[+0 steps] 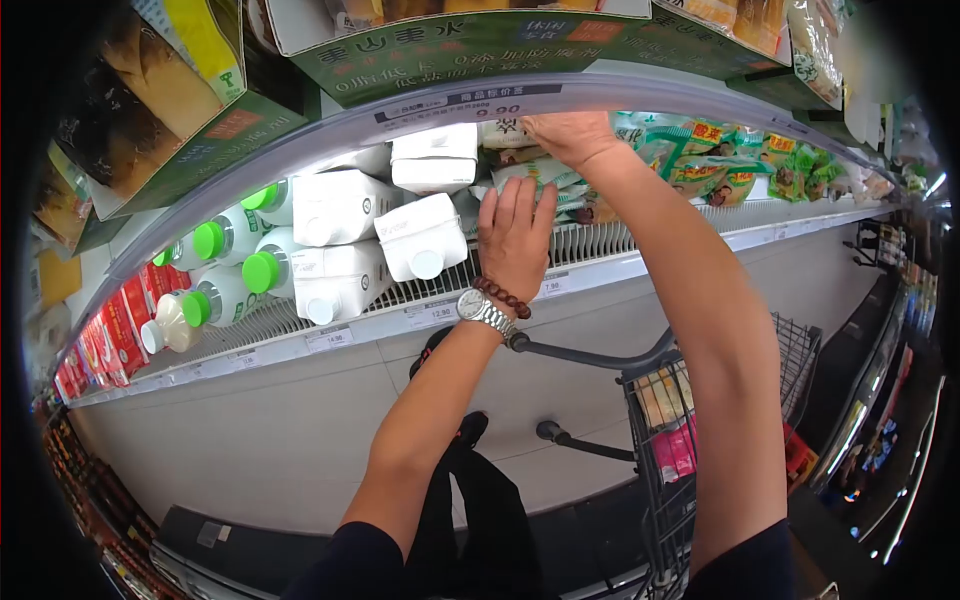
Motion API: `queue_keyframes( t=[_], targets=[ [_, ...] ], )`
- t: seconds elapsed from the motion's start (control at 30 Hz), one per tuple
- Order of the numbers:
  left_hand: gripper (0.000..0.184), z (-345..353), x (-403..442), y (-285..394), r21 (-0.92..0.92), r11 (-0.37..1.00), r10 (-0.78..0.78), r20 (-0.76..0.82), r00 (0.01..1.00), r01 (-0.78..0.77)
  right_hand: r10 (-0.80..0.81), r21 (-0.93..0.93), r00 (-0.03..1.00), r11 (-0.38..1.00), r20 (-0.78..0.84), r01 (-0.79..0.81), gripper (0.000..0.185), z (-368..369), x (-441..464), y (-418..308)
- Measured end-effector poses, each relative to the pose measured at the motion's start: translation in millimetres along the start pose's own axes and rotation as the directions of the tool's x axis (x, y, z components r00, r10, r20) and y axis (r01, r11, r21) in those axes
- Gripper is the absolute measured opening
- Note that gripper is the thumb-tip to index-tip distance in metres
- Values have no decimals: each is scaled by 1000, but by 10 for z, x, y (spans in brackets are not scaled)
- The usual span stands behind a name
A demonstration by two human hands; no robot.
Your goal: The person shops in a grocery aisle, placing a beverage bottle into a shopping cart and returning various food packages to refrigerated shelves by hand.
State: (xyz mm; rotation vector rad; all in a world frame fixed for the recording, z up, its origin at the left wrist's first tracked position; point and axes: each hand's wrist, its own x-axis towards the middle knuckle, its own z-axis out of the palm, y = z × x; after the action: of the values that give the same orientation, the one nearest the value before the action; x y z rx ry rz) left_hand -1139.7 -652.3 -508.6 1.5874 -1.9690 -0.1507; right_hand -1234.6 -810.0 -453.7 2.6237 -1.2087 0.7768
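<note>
My left hand (517, 235), with a watch and a beaded bracelet at the wrist, rests with fingers stretched out over pale plastic packets (540, 176) on the refrigerated shelf. Just to its left stands a white carton (422, 238) with a white cap. Reaching in under the upper shelf edge, my right hand (575, 138) has its fingers bent against a whitish packet with dark print (507, 131). Its fingertips are partly hidden, and the hand looks closed on that packet's edge.
More white cartons (340, 205) and green-capped bottles (222, 238) stand to the left. Green snack packets (700, 165) lie to the right. Boxed goods (450, 50) overhang the shelf behind a curved price rail (420, 105). A shopping cart (650, 400) holding goods stands below my right arm.
</note>
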Motion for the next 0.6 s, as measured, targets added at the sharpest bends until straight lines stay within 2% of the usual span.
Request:
queue_keyframes(
  t=[0.03, 0.07, 0.13, 0.17, 0.27, 0.37, 0.47, 0.53, 0.57, 0.6],
  targets=[
    [63, -43, 126, 2, 15, 1000, -10, 28, 1000, 9, 88, -53, 987, 995, 132, -81, 17, 11, -9, 52],
    [65, -86, 239, 22, -22, 998, -55, 59, 997, 56, 178, -115, 950, 982, 258, -153, 17, 1, -21, 76],
    [70, -131, 456, 53, -86, 985, -141, 115, 983, 151, 166, 49, 986, 985, 22, -167, 14, -53, -126, 102],
    [73, -121, 491, 45, -35, 991, -125, 149, 981, 131, 173, 135, 980, 978, -95, -159, 13, -73, -195, 110],
    [74, -118, 436, 67, -28, 994, -100, 138, 985, 105, -45, -188, 999, 981, 20, 48, 12, -59, -239, 276],
    [73, -104, 363, -11, -103, 995, 11, 45, 999, -6, 8, -423, 994, 905, 108, 39, 13, -62, -188, 281],
    [63, -10, 320, -99, -130, 983, 114, -97, 989, -126, 179, -142, 984, 974, -4, -178, 16, 146, -77, 309],
    [57, 105, 401, -163, -167, 967, 166, -150, 975, -190, 257, -133, 955, 962, 148, -238, 20, 191, -30, 331],
    [49, 97, 510, -166, -168, 969, 155, -158, 975, -181, 270, -152, 943, 958, 193, -243, 21, 195, -24, 372],
    [49, 85, 604, -166, -175, 973, 132, -121, 984, -152, 283, -170, 928, 954, 242, -247, 22, 196, -41, 396]
  ],
)
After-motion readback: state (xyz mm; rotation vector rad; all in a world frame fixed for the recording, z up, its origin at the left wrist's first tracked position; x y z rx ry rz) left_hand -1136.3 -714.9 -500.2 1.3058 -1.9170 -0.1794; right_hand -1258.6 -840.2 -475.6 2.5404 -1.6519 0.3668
